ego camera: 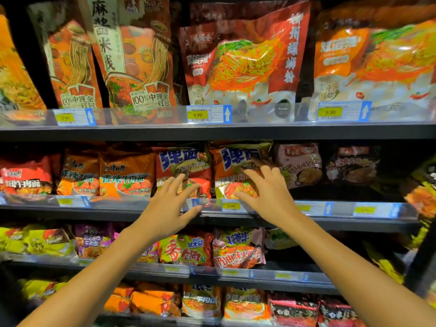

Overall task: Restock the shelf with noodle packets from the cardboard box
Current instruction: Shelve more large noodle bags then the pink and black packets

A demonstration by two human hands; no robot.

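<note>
Two hands are up at the second shelf [236, 217], and neither grips anything. Your left hand [168, 208] has its fingers spread and straight, fingertips at the lower edge of the left red packet [184, 171], thumb near the price rail [342, 208]. Your right hand [266, 192] is spread too, fingers lying over the front of the right red packet [232, 168], whether pressing or just clear of it you can't tell from here. Both packets stand upright side by side in the row, with orange packets [127, 175] just left of them and a pink packet [299, 161] to the right. The cardboard box is not in view.

This looks like squaring up stock that is already placed. The risks from here:

- Push too high on a packet and it will likely tip back into the dark space behind, since these bags are soft and light.
- Push unevenly and one packet may slide behind its neighbour, hiding its face.
- Drag your fingers downward and you could catch the yellow tag [231, 206] and knock it out of the rail.
- To the right of the pink packet the row looks thin and dim; a sideways shove could topple packets into that gap.
</note>
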